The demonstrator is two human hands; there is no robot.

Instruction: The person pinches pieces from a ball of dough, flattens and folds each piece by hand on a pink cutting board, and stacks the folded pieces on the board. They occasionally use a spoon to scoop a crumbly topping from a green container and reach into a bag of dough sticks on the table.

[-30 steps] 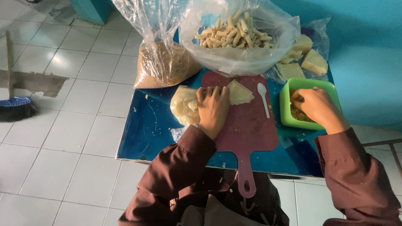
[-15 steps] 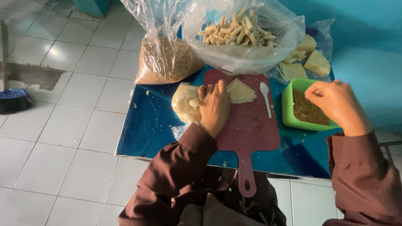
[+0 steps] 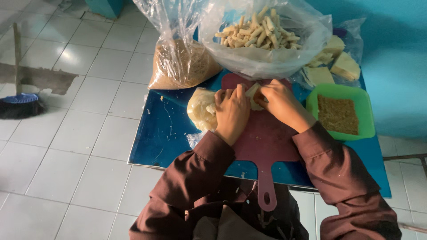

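A dark red cutting board (image 3: 267,142) with a long handle lies on a small blue table (image 3: 164,133). On its far end rests a pale wrapper sheet (image 3: 253,93), and both hands are on it. My left hand (image 3: 231,111) presses its left side and my right hand (image 3: 278,102) pinches its right side. A stack of pale wrappers in plastic (image 3: 201,109) lies just left of my left hand. A green tray of brown filling (image 3: 340,113) stands to the right.
At the table's far edge stand a clear bag of pale rolled sticks (image 3: 262,35), a bag of brown crumbs (image 3: 182,62) and a bag of pale folded pieces (image 3: 333,62). A broom (image 3: 20,100) rests on the white tiled floor at left.
My right hand has moved left from the green tray to the wrapper sheet on the board. The left hand has stayed at the sheet. The spoon beside the tray is hidden now.
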